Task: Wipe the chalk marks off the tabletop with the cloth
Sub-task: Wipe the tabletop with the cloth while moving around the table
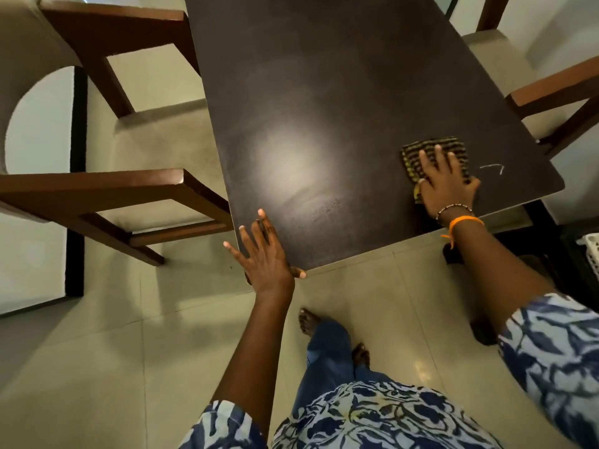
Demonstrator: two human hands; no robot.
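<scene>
A: Any writing or labels you can read?

B: No brand or label shows. The only marking is a thin white chalk mark (493, 167) at the right of the frame, near the tabletop's (324, 92) lower right corner; it looks like a short stroke with a hooked end, perhaps a "7", but I cannot tell for sure. A faint pale smudge (324, 209) lies lower centre on the dark surface, close to the near edge.

A: Where is the cloth?

B: The striped dark-and-yellow cloth (431, 150) lies flat on the tabletop just left of the chalk mark, not touching it. The right hand (449, 186) presses down on it, fingers (440, 157) spread flat rather than clenched, so it pins the cloth more than grips it.

A: And the other hand?

B: The left hand (264, 254) rests open on the tabletop's near left corner, fingers splayed, thumb hooked under the edge.

A: What is hidden or cut off?

B: The hand covers the cloth's lower part. Two wooden chairs (113, 124) at left and another (551, 92) at upper right are cropped by the frame. A white slatted object (591, 251) at the right edge is too cut off to identify. A bright glare sits mid-tabletop.
</scene>
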